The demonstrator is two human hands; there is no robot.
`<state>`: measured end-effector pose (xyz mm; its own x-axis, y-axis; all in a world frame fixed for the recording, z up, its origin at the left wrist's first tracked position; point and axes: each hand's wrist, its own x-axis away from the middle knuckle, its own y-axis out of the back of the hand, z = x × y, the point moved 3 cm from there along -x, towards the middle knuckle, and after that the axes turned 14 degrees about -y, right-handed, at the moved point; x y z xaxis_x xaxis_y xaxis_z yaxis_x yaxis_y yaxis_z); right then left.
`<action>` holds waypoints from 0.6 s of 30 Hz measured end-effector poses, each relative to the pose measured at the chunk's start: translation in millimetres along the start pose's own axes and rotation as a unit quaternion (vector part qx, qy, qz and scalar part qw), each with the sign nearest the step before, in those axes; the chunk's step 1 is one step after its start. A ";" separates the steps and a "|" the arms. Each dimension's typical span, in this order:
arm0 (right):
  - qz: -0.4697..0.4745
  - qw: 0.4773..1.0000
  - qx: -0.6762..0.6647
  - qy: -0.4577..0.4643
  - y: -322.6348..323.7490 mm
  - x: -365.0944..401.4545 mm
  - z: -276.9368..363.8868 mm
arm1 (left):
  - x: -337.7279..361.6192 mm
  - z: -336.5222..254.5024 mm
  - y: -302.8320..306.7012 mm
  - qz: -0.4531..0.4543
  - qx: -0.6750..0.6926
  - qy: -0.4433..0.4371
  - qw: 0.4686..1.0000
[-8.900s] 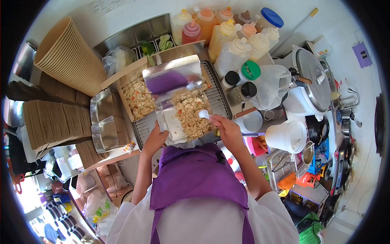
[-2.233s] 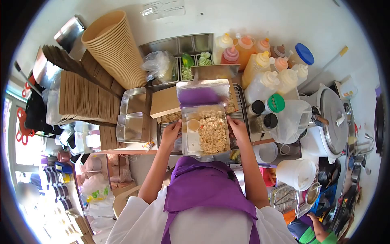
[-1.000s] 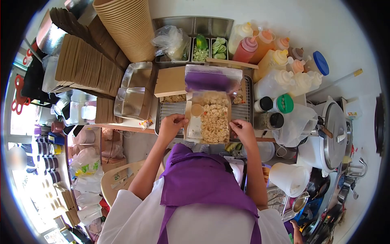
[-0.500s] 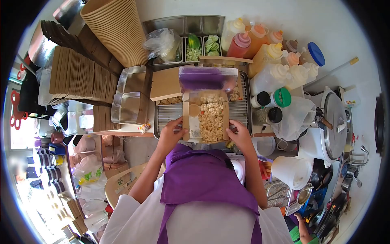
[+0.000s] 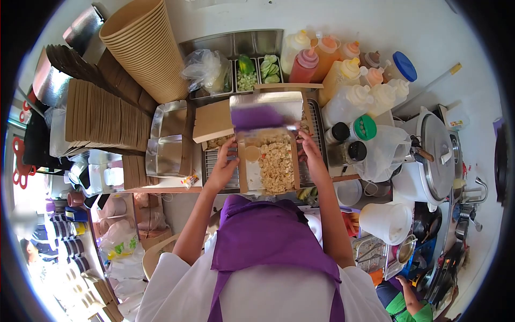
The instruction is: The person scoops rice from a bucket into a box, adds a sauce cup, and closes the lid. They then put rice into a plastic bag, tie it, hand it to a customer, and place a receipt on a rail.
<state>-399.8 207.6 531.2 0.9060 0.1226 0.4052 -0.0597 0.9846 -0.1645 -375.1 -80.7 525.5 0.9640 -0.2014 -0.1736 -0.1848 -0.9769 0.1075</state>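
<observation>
An open takeaway box (image 5: 242,170) sits in front of me, its shiny lid (image 5: 266,111) raised at the back and reflecting purple. Inside are fried rice or a similar grainy food (image 5: 277,165) and a small round sauce cup (image 5: 252,154). My left hand (image 5: 227,163) grips the box's left side, fingers curled at its edge. On the opposite side, my right hand (image 5: 309,154) holds the right wall near the lid's hinge. Below the box is a wire rack (image 5: 316,140), with another cardboard box (image 5: 213,119) behind on the left.
Stacked cartons (image 5: 107,115) and tall paper bowls (image 5: 142,48) stand left. Vegetable bins (image 5: 247,80) are at the back. Sauce bottles (image 5: 343,102), shaker jars (image 5: 365,127) and a large cooker (image 5: 429,155) fill the right. A co-worker's arm (image 5: 410,298) shows at lower right.
Both hands have slid farther back along the box's sides. The lid leans differently and its reflection has shifted. The whole view has moved slightly, and more of the co-worker shows.
</observation>
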 end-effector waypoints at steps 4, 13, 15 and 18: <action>0.015 0.995 -0.101 -0.020 -1.0 -0.3 -6.6 | 0.7 0.5 3.0 -0.077 0.144 0.029 0.986; -0.068 0.996 -0.014 -0.055 -15.7 -10.8 -2.6 | -24.1 -6.1 -12.1 -0.139 -0.081 0.035 0.986; -0.072 0.995 -0.014 -0.071 -17.0 -11.1 2.0 | -24.7 -2.8 -16.5 -0.140 -0.046 0.050 0.988; -0.056 0.989 -0.004 -0.138 -18.3 -15.1 3.9 | -25.2 -4.1 -25.1 -0.148 -0.018 0.108 0.983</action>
<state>-414.0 188.2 531.6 0.7573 0.0436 0.6516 0.0385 0.9931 -0.1111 -394.1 -50.8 531.1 0.9934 0.1140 0.0092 0.1122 -0.9866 0.1188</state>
